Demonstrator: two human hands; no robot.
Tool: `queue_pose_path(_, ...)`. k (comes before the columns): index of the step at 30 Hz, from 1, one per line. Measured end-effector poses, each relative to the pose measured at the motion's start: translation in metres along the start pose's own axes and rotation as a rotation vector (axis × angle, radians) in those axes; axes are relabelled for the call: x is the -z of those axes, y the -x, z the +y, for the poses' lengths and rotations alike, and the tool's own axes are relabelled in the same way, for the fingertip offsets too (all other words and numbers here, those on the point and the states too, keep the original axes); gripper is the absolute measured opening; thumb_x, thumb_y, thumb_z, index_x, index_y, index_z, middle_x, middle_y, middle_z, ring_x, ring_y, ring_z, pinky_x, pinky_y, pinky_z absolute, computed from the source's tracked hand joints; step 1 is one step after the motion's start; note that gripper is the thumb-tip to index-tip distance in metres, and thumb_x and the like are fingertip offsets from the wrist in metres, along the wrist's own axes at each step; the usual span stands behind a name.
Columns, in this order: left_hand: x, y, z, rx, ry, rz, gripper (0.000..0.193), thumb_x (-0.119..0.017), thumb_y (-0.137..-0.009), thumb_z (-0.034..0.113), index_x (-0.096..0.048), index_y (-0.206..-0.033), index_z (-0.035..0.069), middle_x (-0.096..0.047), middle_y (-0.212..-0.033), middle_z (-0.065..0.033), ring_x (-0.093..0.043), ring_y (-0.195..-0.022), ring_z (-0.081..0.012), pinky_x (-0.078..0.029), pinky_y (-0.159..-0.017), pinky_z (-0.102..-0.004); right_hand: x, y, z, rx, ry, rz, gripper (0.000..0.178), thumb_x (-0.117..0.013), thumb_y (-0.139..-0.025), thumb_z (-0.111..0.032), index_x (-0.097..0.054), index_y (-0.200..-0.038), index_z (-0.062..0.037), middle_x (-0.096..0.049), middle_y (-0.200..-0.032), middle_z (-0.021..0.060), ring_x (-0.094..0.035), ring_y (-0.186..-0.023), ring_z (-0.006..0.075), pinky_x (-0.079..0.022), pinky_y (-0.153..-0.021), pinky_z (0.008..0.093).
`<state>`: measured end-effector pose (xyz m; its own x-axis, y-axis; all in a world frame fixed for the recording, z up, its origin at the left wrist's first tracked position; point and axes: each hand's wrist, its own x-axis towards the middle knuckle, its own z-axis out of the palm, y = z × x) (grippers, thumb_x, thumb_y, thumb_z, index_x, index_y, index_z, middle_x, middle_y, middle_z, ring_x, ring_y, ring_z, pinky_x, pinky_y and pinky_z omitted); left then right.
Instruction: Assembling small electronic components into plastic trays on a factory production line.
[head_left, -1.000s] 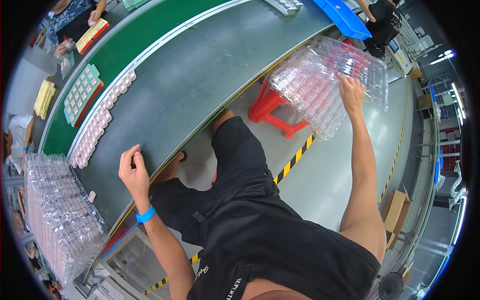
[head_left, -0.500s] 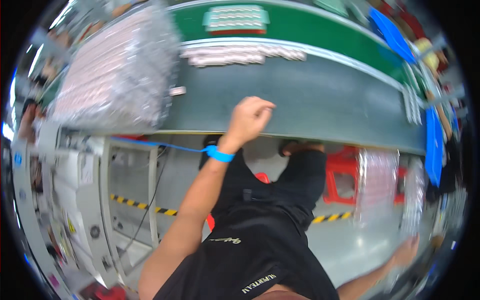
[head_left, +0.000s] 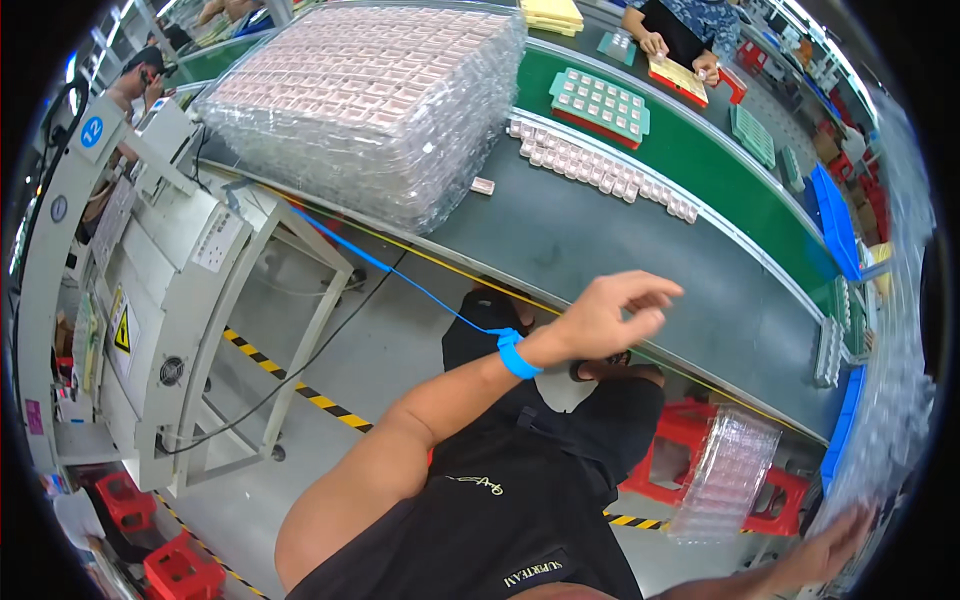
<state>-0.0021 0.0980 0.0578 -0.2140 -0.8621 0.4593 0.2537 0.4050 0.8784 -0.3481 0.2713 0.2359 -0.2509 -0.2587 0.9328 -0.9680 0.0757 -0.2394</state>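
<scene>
**Bench station: two hands, clear plastic sheet, pink pieces in rows and stack**

Clock positions read from the centre of the view, twelve at the top.

- Left hand (head_left: 605, 316): one, near centre toward 3 o'clock, across the near edge of the bench (head_left: 690, 265). Empty, fingers loosely bent, thumb apart. Contact with the bench cannot be told. Blue band (head_left: 516, 356) at the wrist, with blue cord.
- Right hand (head_left: 836, 548): one, at 4 o'clock, at the lower end of the clear plastic sheet. Fingers extended; whether they grip it cannot be told.
- Clear plastic sheet (head_left: 893, 300): moulded, standing along the rim at 3 o'clock.
- Red stool (head_left: 672, 440): at 4 o'clock, bearing clear trays (head_left: 728, 470).
- Wrapped stack (head_left: 360, 110): at 11 o'clock on the bench, clear trays filled with pink pieces.
- Loose pink piece (head_left: 483, 186): at 12 o'clock, just beside the stack.
- Pink rows (head_left: 600, 170): between 1 and 2 o'clock, along the rail.
- Teal tray (head_left: 600, 103): at 1 o'clock, on the green belt (head_left: 690, 165), holding small pieces.
- Blue bin (head_left: 835, 220): between 2 and 3 o'clock.
- Co-worker's hands: between 1 and 2 o'clock, at a yellow tray (head_left: 680, 80).
- Pale machine (head_left: 150, 300): at 9 o'clock.
</scene>
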Motion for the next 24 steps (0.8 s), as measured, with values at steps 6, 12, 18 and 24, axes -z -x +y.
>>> queue_pose_path(6,-0.015,-0.004,0.078,0.007,0.355,-0.259,0.121,-0.087,-0.081,0.025,-0.001,-0.165,0.012,-0.03,-0.163,-0.0202,-0.046,-0.141,-0.0326,-0.045,-0.11,-0.0443,-0.102,0.051,-0.117,0.301,-0.305,-0.19,0.033,-0.071,-0.09,0.003,-0.07,-0.123,0.0019,-0.073,-0.116,0.0143,-0.068,-0.102,0.0276,-0.054,-0.088,0.039)
queue_pose_path(12,-0.008,0.004,0.094,-0.097,0.676,0.218,0.111,-0.074,-0.089,0.0,0.005,-0.164,0.019,-0.035,-0.156,-0.0219,-0.048,-0.137,-0.0301,-0.049,-0.107,-0.0434,-0.134,0.08,-0.212,0.58,-0.557,-0.301,0.033,-0.075,-0.084,-0.001,-0.076,-0.116,-0.0063,-0.074,-0.109,0.0088,-0.065,-0.091,0.0243,-0.045,-0.089,0.039)
queue_pose_path(18,0.02,-0.002,0.105,-0.169,0.482,0.448,0.085,-0.053,-0.094,-0.006,-0.006,-0.163,0.011,-0.047,-0.145,-0.0219,-0.06,-0.121,-0.0258,-0.055,-0.099,-0.0391,-0.147,0.087,-0.236,0.638,-0.709,-0.393,0.04,-0.071,-0.082,-0.001,-0.076,-0.119,-0.0149,-0.07,-0.122,0.0084,-0.063,-0.098,0.0231,-0.044,-0.095,0.042)
queue_pose_path(24,0.037,-0.005,0.096,-0.087,0.478,0.485,0.072,-0.049,-0.096,0.006,-0.015,-0.159,0.011,-0.047,-0.145,-0.0274,-0.062,-0.12,-0.0409,-0.061,-0.091,-0.051,-0.151,0.093,-0.233,0.627,-0.787,-0.552,0.045,-0.073,-0.081,-0.006,-0.071,-0.125,-0.0155,-0.065,-0.13,0.0093,-0.063,-0.106,0.0275,-0.042,-0.102,0.0494)
